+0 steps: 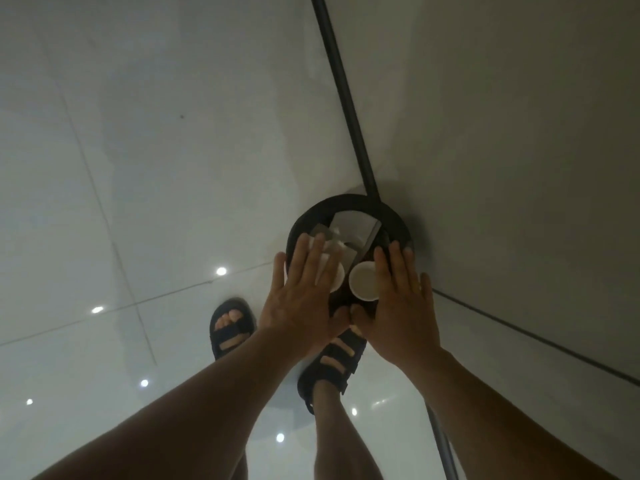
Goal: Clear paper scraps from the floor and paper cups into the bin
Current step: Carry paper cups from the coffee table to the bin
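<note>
Above black sandals (346,362) on a glossy floor (138,168), the left hand (304,296) and right hand (398,306) hover flat over a round black bin (398,220), fingers straight, thumb tips meeting, gripping nothing. Between them a cup (363,284) sits upright in the bin, mouth facing up; a second cup (338,277) shows partly under the left fingers. Beyond, paper scraps (353,226) lie jumbled, the largest sheet slanting across the bin, which stands in a wall (519,133) corner.
</note>
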`<state>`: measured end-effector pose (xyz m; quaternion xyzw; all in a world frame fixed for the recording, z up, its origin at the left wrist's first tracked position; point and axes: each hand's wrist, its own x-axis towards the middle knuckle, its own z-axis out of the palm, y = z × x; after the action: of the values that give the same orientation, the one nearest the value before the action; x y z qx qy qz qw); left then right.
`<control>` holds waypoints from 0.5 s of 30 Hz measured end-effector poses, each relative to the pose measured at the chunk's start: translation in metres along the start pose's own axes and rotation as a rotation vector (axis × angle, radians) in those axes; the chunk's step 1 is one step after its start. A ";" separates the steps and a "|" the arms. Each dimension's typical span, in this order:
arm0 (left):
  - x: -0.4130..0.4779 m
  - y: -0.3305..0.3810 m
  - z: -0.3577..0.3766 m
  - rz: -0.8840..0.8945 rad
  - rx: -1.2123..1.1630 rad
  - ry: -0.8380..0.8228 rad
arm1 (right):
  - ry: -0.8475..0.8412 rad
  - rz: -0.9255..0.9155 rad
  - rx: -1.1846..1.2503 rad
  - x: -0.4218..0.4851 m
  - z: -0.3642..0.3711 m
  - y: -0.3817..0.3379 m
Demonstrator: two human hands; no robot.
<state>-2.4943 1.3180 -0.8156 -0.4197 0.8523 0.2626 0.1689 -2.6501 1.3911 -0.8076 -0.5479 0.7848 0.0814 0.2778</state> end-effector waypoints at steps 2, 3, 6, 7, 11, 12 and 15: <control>-0.017 -0.001 -0.027 -0.026 -0.008 0.036 | 0.005 -0.007 0.002 -0.015 -0.027 -0.011; -0.024 -0.001 -0.043 -0.039 -0.010 0.065 | 0.010 -0.013 0.002 -0.022 -0.043 -0.018; -0.045 -0.002 -0.097 -0.080 -0.007 0.140 | 0.035 -0.027 -0.003 -0.040 -0.093 -0.046; -0.053 -0.002 -0.116 -0.089 -0.003 0.158 | 0.056 -0.032 -0.004 -0.046 -0.112 -0.057; -0.095 -0.008 -0.192 -0.133 -0.014 0.248 | 0.130 -0.069 0.019 -0.071 -0.184 -0.102; -0.106 -0.010 -0.211 -0.151 -0.019 0.244 | 0.139 -0.081 0.030 -0.079 -0.200 -0.113; -0.148 -0.013 -0.263 -0.207 -0.008 0.221 | 0.169 -0.091 0.007 -0.105 -0.248 -0.149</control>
<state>-2.4143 1.2492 -0.5326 -0.5324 0.8167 0.1993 0.0987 -2.5754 1.3115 -0.5199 -0.5868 0.7802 0.0196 0.2159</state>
